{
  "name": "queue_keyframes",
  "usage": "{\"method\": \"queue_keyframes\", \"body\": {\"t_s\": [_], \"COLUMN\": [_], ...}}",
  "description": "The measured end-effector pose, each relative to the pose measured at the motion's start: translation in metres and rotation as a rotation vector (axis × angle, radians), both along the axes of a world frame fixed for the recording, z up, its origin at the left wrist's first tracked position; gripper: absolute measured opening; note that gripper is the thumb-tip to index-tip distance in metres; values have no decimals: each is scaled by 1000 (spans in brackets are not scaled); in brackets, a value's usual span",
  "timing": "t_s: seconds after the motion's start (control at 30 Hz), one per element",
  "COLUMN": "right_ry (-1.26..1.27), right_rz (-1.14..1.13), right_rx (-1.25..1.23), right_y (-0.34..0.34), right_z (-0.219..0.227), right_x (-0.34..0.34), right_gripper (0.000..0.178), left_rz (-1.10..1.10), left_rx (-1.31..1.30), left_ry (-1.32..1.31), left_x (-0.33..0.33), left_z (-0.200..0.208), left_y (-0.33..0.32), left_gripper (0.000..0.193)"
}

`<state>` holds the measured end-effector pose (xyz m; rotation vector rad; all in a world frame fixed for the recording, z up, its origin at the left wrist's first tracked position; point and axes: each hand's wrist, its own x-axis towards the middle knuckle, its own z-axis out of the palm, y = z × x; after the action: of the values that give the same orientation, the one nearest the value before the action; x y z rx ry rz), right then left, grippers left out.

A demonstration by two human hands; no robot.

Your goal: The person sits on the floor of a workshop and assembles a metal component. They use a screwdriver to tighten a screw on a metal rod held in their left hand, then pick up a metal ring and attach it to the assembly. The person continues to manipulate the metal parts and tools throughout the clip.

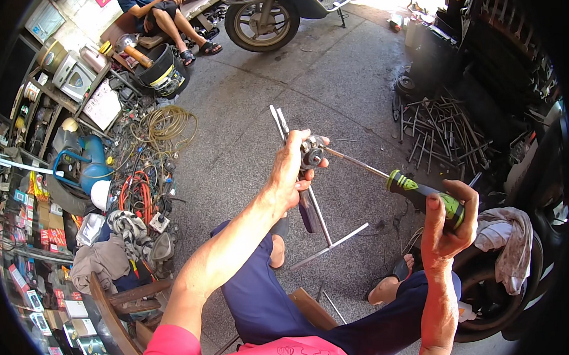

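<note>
My left hand [289, 171] is wrapped round a small dark mechanical part [313, 156], whose exact kind I cannot make out. A silver T-handle wrench [325, 225] runs past the same hand, its crossbar low over the floor. Beside its shaft hangs a tool with a dark handle [308, 216]; the palm hides how both are gripped. To the right, my right hand [448, 224] pinches the green and black handle of a long screwdriver [402, 184]. The screwdriver slants up leftward, its tip at the part, though the exact contact is hidden by fingers.
Coiled hoses [168, 125], rags [101, 265] and small boxes crowd the left. A black bucket [166, 75] stands near a seated person [163, 14]. Ahead is a scooter wheel [262, 26]. Metal rods [438, 133] lie in a heap at right, near tyres [524, 281] with a cloth.
</note>
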<state>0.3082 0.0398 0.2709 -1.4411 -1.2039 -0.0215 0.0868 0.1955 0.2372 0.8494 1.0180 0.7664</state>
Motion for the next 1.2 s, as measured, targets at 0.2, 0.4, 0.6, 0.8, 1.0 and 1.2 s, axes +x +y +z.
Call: {"method": "queue_keyframes", "body": {"t_s": [0.2, 0.4, 0.6, 0.8, 1.0, 1.2], "right_ry": [-28, 127, 83, 109, 121, -131], "right_rz": [202, 149, 129, 54, 208, 283], "right_rx": [113, 15, 55, 211, 211, 181], "right_y": [9, 3, 6, -2, -1, 2], "right_z": [2, 0, -1, 1, 1, 1], "right_x": [-2, -8, -9, 0, -9, -15], "right_gripper": [44, 47, 46, 42, 49, 54], "left_rz": [36, 19, 7, 89, 11, -69], "left_rx": [3, -11, -41, -183, -281, -202], "left_ry": [-5, 27, 38, -56, -219, -222], "left_x": [-1, -2, 0, -6, -5, 1], "left_z": [-1, -2, 0, -6, -7, -5], "left_y": [2, 1, 2, 14, 15, 9], "left_gripper": [53, 52, 52, 52, 55, 60]}}
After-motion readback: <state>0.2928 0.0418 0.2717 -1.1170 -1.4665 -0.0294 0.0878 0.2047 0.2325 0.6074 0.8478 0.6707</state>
